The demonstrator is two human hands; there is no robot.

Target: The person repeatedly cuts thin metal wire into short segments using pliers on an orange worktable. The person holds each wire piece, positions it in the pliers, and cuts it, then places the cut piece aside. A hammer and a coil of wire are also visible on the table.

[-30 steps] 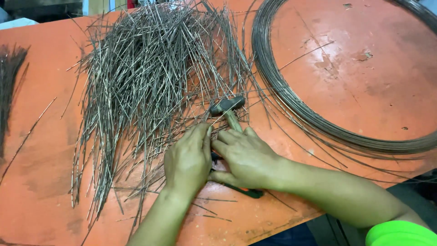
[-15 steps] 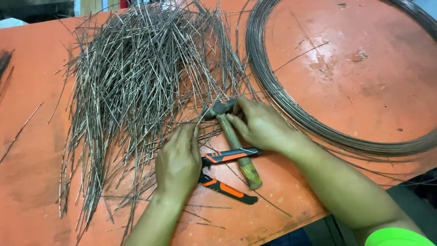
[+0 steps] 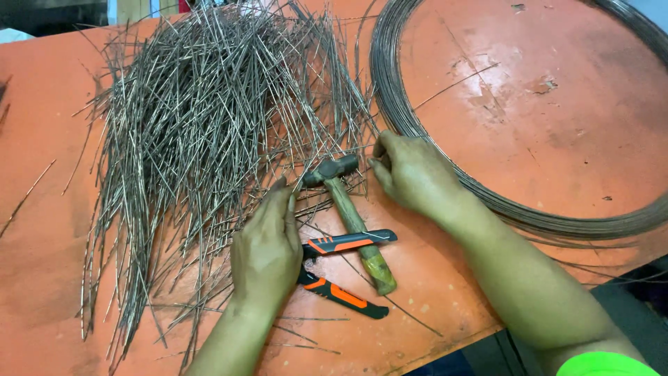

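Hammer [image 3: 351, 216] head up-left, handle down-right

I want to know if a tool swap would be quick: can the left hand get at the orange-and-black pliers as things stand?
Probably yes. The left hand lies flat right beside the pliers, whose handles point away from it, uncovered; only the hammer handle crosses the upper one.

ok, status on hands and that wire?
Left hand flat on cut wires. Right hand pinching a wire strand beside hammer. Pliers under hammer handle.
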